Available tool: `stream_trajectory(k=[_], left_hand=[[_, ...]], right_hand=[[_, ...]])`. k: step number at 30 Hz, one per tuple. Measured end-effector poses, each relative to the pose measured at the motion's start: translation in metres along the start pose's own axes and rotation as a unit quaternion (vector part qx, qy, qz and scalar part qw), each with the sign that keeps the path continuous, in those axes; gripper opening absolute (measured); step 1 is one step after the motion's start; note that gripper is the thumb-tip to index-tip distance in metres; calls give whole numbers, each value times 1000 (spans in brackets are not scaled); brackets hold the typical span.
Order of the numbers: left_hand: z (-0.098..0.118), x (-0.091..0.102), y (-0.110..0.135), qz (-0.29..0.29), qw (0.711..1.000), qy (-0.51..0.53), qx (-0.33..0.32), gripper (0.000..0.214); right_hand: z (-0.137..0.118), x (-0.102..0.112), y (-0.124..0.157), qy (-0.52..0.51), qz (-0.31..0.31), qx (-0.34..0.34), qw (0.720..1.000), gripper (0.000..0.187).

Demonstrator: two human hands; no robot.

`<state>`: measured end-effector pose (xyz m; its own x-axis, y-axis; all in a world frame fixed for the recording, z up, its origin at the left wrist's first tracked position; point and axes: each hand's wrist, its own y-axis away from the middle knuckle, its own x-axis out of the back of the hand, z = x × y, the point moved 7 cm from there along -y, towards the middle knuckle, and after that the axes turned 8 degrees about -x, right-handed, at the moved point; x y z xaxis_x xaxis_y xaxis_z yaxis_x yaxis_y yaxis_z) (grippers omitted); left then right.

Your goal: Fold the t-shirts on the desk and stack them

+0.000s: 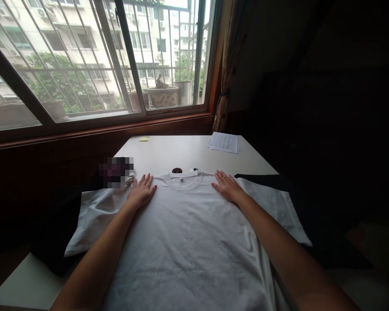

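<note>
Short-sleeved white crew-neck T-shirt (188, 229) laid out on a white table (168, 151), its collar (184, 181) between the two hands and its body reaching back between the forearms. The left hand (141, 190) rests palm down at one shoulder, flat, with digits slightly spread; the right hand (227, 186) lies likewise at the other shoulder, its thumb apart. A sleeve extends outward from each hand, and black fabric (262, 176) shows beyond the right one. Ahead of the left hand lies a yellow sticky-note pad (144, 139); ahead of the right, printed sheets (224, 142).
</note>
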<state>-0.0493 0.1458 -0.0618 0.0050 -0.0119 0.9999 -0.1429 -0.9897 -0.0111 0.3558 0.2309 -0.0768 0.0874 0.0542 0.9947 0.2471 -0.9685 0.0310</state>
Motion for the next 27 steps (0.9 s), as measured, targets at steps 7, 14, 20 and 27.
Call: stream_trajectory(k=[7,14,20,27], left_hand=[[-28,0,6,22,1000,-11,-6,65],[-36,8,14,16,1000,-16,-15,63],[24,28,3,96,992,-57,-55,57],[63,11,-10,64,998,-1,-21,57]], right_hand=[[21,-1,2,-4,14,-10,1000,79],[14,5,1,-5,24,-35,999,75],[-43,12,0,-31,66,30,997,65],[-76,1,3,-49,50,71,995,67]])
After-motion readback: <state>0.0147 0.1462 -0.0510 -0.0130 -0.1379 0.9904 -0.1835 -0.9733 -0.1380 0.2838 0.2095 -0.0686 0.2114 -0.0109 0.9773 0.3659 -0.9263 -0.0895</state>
